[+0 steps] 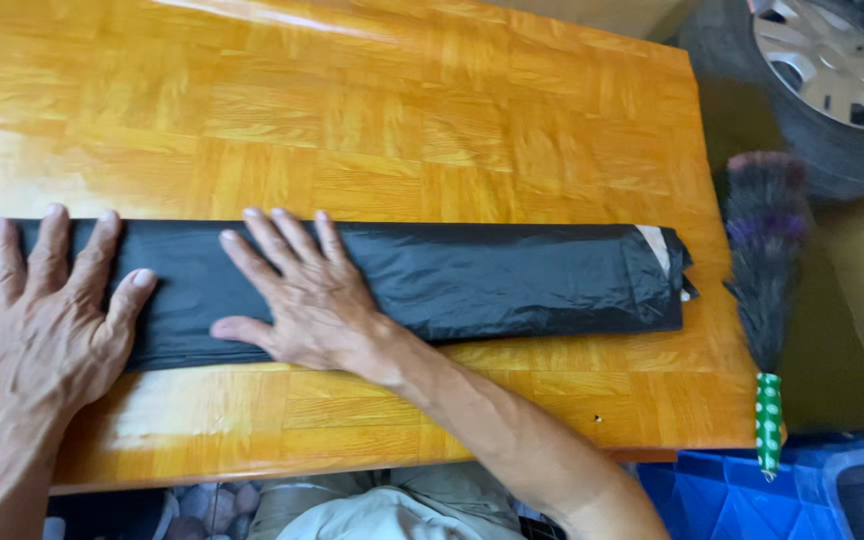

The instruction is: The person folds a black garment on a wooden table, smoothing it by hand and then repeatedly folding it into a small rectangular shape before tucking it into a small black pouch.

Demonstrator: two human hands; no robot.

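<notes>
A long black plastic bag (512, 280), folded into a flat strip, lies across a glossy orange wooden table (402, 120). My left hand (47, 310) presses flat on the strip's left part, fingers spread. Beside it, my right hand (302, 295) rests palm down on the strip's middle, fingers apart. The bag's right end (667, 270) shows a folded corner near the table's right edge. Its left end runs out of view.
A feather duster (764, 270) with a green dotted handle hangs past the table's right edge. A car wheel with a silver hubcap (822, 70) stands at the top right. A blue plastic crate (732, 490) sits below the table's right corner.
</notes>
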